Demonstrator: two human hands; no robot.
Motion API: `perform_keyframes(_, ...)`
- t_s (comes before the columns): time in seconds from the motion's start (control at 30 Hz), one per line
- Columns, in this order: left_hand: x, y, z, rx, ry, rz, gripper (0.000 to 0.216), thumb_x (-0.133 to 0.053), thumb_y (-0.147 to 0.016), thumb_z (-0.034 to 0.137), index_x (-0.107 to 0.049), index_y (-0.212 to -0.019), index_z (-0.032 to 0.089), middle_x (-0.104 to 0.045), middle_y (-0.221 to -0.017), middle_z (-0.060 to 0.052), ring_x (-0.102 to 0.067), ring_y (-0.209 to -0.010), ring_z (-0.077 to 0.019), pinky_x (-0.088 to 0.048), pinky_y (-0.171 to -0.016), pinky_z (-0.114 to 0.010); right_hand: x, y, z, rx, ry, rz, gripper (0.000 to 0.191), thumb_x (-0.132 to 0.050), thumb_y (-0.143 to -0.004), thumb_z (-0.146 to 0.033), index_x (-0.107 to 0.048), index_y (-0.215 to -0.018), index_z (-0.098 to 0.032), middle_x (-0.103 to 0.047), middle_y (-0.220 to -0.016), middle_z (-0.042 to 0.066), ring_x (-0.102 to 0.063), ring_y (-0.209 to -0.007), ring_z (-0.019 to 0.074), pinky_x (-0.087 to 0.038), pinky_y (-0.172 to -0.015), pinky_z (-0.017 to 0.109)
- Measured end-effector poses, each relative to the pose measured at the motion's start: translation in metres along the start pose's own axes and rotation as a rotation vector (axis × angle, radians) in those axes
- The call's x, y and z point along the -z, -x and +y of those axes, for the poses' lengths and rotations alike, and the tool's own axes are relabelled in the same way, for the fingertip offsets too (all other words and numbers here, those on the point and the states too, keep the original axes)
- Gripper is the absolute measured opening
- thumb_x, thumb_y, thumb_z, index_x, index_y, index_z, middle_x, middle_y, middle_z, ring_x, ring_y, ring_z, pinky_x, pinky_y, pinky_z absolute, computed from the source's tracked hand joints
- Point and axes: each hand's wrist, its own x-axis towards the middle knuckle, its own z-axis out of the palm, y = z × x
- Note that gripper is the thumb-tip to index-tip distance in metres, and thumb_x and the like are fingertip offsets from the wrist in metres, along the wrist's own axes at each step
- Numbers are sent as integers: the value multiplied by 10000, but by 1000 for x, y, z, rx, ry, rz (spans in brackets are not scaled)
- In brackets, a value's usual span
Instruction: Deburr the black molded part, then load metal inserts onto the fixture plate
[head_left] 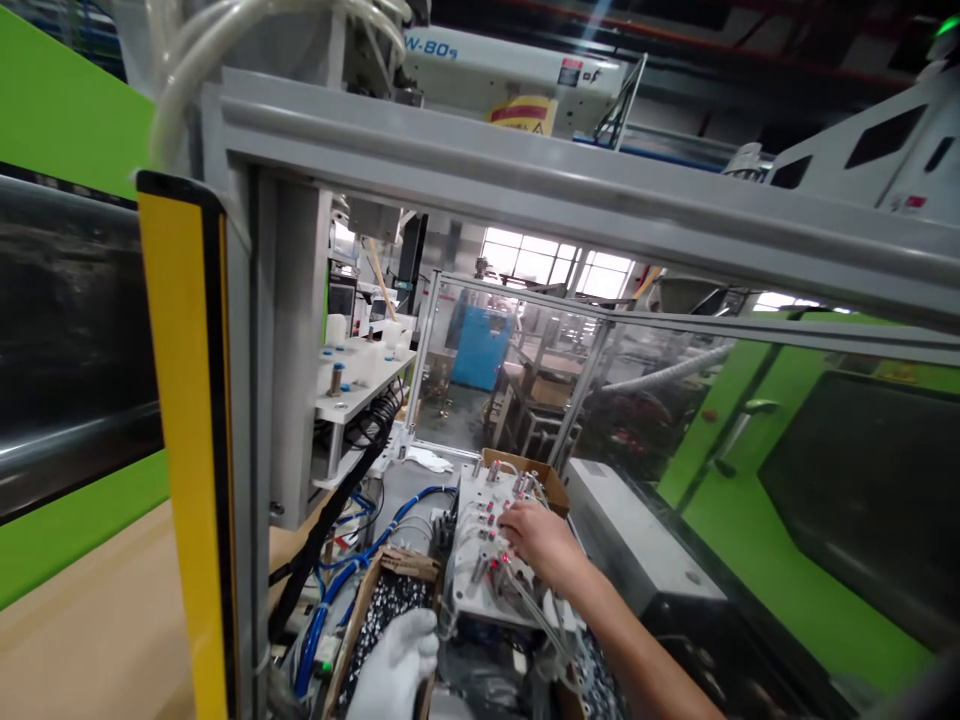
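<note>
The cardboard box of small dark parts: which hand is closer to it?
Left. The gloved left hand rests at the cardboard box edge; the bare right hand is off on the white fixture.

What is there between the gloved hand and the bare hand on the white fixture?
In the head view, between the left hand and the right hand lie a cardboard box of small dark parts and the near edge of the white fixture, with clear tubes.

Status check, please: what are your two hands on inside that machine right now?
Right hand bare, fingers on white fixture plate. Left hand gloved, over box of small parts. Tubes crowd plate.
</note>
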Motion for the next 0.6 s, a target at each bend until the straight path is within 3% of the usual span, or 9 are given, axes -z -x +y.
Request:
perform_keyframes(0.1, 11, -20, 5, -39, -152, -25, 257, -609, -757, 155, -700, -997, 175, -738, -1143, -107, -682, -1092, -226, -507, -1021, -316, -18, -27, 14, 35, 42, -55, 239, -504, -913, -226, -735, -855, -202, -733, -991, 93, -667, -1006, 232, -412, -772, 277)
perform_keyframes(0.23, 24, -32, -1, -179, -763, -106, 467, -459, -876, 254, -578, -1311, 132, -553, -1455, -149, -502, -1365, -233, -342, -1192, -380, -35, -38, 17, 74, 65, -91, 220, -525, -882, -201, -742, -850, -197, -739, -985, 105, -674, -980, 238, -410, -740, 282)
perform_keyframes(0.33, 26, -33, -7, -285, -1155, -29, 571, -451, -905, 414, -546, -1393, 133, -379, -1591, -116, -248, -1514, -275, -145, -1262, -464, -32, -39, 13, 85, 51, -107, 184, -564, -863, -225, -736, -803, -197, -740, -955, 89, -680, -931, 223, -407, -708, 269)
perform_keyframes(0.4, 25, -33, -9, -287, -1243, -5, 605, -381, -931, 482, -554, -1394, 134, -338, -1613, -103, -156, -1539, -268, -73, -1270, -468, -24, -36, 11, 83, 29, -95, 162, -578, -861, -238, -734, -839, -200, -737, -962, 81, -677, -947, 219, -412, -734, 263)
perform_keyframes(0.53, 25, -31, -9, -304, -1191, 53, 521, -328, -951, 391, -625, -1287, 126, -428, -1544, -150, -351, -1457, -272, -193, -1254, -463, -5, -3, 27, -52, -73, 59, 289, -416, -977, -310, -670, -1088, -228, -717, -1100, 77, -652, -1038, 204, -413, -802, 262)
perform_keyframes(0.6, 23, -24, -7, -474, -1204, 159, 424, -420, -923, 334, -671, -1226, 178, -441, -1532, -136, -417, -1402, -313, -282, -1210, -515, -7, 33, 47, -223, -126, 123, 333, -338, -1002, -358, -650, -1022, -241, -724, -1033, 65, -663, -969, 209, -409, -751, 278)
